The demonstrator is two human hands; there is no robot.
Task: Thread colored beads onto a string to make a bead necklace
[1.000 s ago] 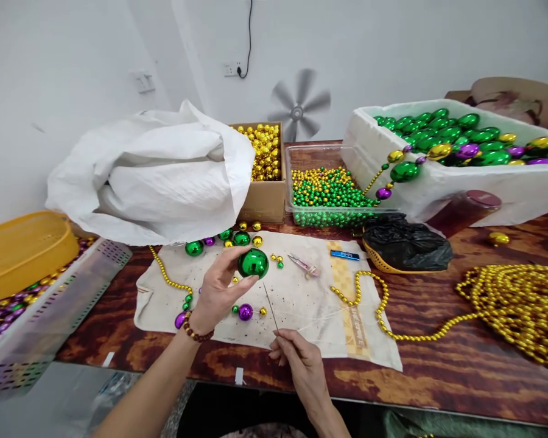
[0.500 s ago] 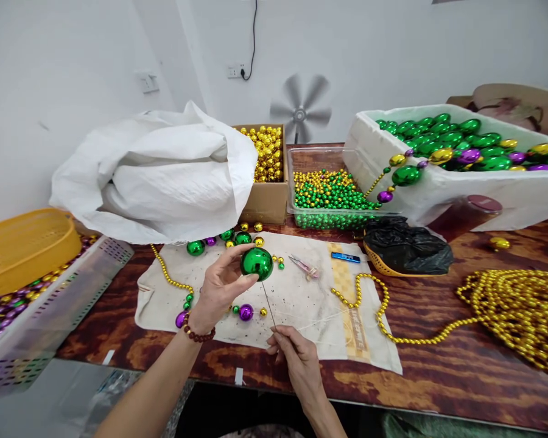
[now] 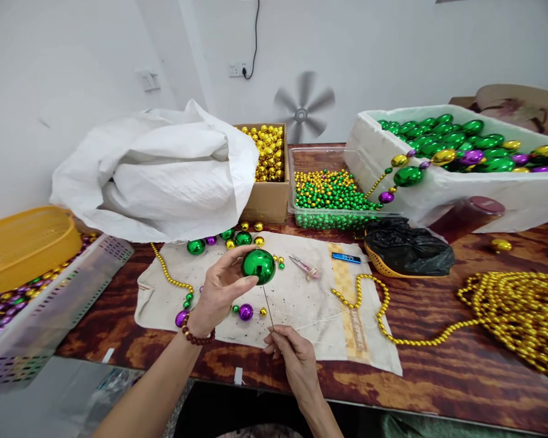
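Note:
A large shiny green ball (image 3: 258, 266) is pinched between the thumb and fingers of my left hand (image 3: 221, 289), above the cloth. My right hand (image 3: 292, 353) is closed on the lower end of a thin needle (image 3: 268, 307). The needle slants up to the underside of the ball; whether its tip is inside I cannot tell. Beneath my hands lies a pale cloth (image 3: 310, 310). On it a purple bead (image 3: 246, 312) and a small gold bead (image 3: 263, 312) sit near a thin pale string. Small scissors (image 3: 305, 266) lie beyond my right hand.
At the back stand a carton of gold beads (image 3: 265, 204), a clear bin (image 3: 338, 220) of small beads and a white foam box (image 3: 484, 201) with green ovals. A gold bead chain (image 3: 520, 316) is heaped at right. A white sack (image 3: 164, 194) and a crate (image 3: 73, 304) are at left.
Almost nothing differs. The green ball and both hands keep nearly the same places, with the needle still under the ball. The view has shifted slightly.

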